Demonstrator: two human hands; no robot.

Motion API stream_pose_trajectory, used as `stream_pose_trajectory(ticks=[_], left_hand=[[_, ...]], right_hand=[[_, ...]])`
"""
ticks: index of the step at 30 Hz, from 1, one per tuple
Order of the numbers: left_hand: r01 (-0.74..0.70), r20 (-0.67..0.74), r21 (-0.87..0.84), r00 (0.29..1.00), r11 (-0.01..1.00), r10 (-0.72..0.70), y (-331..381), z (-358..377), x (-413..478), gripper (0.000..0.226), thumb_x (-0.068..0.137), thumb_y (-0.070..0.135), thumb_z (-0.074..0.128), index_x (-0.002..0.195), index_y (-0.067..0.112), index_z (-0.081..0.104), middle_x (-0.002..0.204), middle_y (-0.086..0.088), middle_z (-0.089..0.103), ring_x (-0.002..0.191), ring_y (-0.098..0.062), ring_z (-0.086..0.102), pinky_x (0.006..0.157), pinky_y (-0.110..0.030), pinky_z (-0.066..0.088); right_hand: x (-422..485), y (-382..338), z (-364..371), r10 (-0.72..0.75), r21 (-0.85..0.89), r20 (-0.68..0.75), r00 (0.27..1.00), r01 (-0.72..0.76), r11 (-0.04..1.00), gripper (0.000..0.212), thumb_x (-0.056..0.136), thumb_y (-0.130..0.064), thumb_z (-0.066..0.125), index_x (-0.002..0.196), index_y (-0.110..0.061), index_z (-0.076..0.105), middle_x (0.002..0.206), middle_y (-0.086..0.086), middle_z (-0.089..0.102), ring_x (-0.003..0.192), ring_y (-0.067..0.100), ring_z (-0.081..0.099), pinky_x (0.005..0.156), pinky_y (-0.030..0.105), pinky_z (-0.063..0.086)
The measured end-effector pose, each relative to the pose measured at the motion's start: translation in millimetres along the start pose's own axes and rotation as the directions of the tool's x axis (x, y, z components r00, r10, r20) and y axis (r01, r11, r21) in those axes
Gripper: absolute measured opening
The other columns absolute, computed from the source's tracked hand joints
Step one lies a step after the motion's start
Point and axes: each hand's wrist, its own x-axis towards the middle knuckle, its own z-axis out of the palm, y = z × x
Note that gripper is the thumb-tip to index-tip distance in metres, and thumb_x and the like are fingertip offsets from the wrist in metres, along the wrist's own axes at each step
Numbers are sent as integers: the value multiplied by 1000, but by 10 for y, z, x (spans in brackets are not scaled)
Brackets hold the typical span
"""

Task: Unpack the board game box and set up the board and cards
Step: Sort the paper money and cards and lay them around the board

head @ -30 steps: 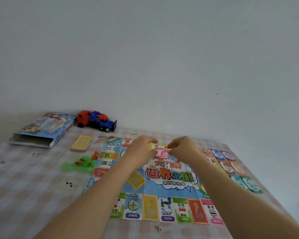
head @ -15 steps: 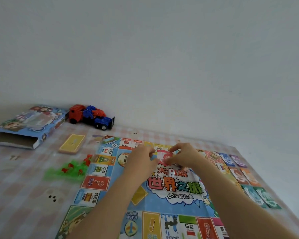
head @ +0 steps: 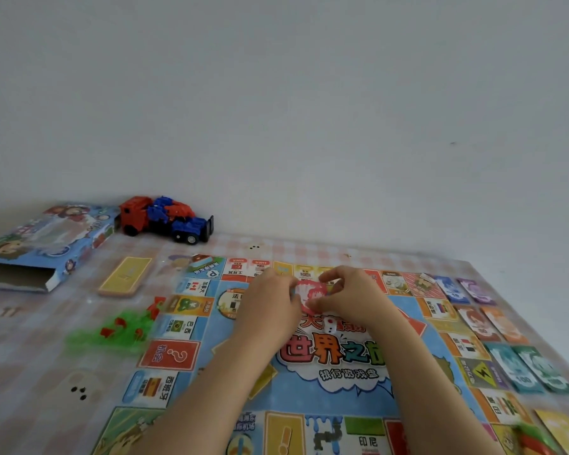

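Observation:
The colourful game board (head: 184, 356) lies unfolded on the checked tablecloth. Over its far centre my left hand (head: 270, 303) and my right hand (head: 355, 297) meet, both pinching a small pink-and-white card (head: 311, 290) between them. A white die (head: 328, 326) lies on the board just below the hands. The open blue game box (head: 43, 244) sits at the far left. A yellow card deck (head: 125, 276) lies beside the board's far left corner. Coloured money notes (head: 513, 349) lie in a row along the board's right edge.
A red and blue toy truck (head: 165, 220) stands against the wall behind the box. A heap of green and red plastic pieces (head: 122, 328) lies left of the board. A yellow card (head: 562, 431) lies at the near right. The table's right edge runs close to the notes.
The view has tipped down and closer to the board. Both hands have lowered toward the board's centre, still pinching the small card together.

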Motion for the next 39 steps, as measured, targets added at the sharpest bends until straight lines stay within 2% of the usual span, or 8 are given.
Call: stream_pose_trajectory(ticks=[5,10,14,19,23,32,36,39], left_hand=[[0,-5,17,1000,1000,0,11,0,15,35,96,19,48,129,22,56,119,0,53,107,-15,53,93,-28,45],[39,-17,-42,999,998,-40,-5,-12,23,43,93,14,52,135,18,48,114,1,55,98,-15,56,85,-29,49],[31,-12,-67,999,997,-32,-28,-14,45,42,93,15,51,135,20,50,112,2,57,92,-12,55,81,-26,49],[15,-37,-101,999,995,-19,-49,-32,55,33,95,21,50,127,19,57,108,2,61,91,-10,56,77,-22,44],[-22,-55,-111,998,994,16,-35,-59,42,23,95,22,51,111,17,67,106,1,65,88,-9,57,72,-20,42],[-79,-69,-77,995,994,73,18,-120,11,24,96,24,48,105,17,69,96,0,60,81,-12,53,67,-21,42],[-95,-44,-28,995,995,94,50,-118,-9,26,97,25,46,106,16,68,100,-1,59,82,-14,54,71,-24,43],[-109,-55,-16,993,994,108,47,-109,-6,25,98,25,45,104,16,67,97,0,58,80,-13,53,68,-23,42]], right_hand=[[14,-19,-11,-17,4,50,999,17,1000,45,71,-26,80,110,-20,58,92,-1,64,73,12,64,71,31,55],[-22,-45,33,-70,48,2,998,70,996,47,65,-22,84,102,-21,55,101,-1,57,84,14,59,65,25,49],[-64,-74,50,-119,113,-15,993,120,986,43,67,-13,82,99,-18,55,89,-5,59,75,8,56,60,21,46],[-68,-48,98,-110,246,-74,991,125,961,47,68,-3,80,102,-26,56,85,9,69,73,24,69,62,33,58],[-68,-49,81,-147,271,-159,976,186,945,52,69,-4,79,112,-26,61,86,4,68,64,15,63,55,23,52],[-99,-64,55,-134,420,-265,955,239,876,11,85,-26,69,84,-16,74,70,6,71,56,7,64,49,19,50],[-99,-77,65,-131,387,-289,948,240,890,21,87,-30,66,74,-15,73,65,7,70,58,24,67,57,36,59],[-114,-93,66,-135,420,-290,947,253,872,20,87,-26,67,72,-14,73,64,7,71,55,19,68,59,37,60]])
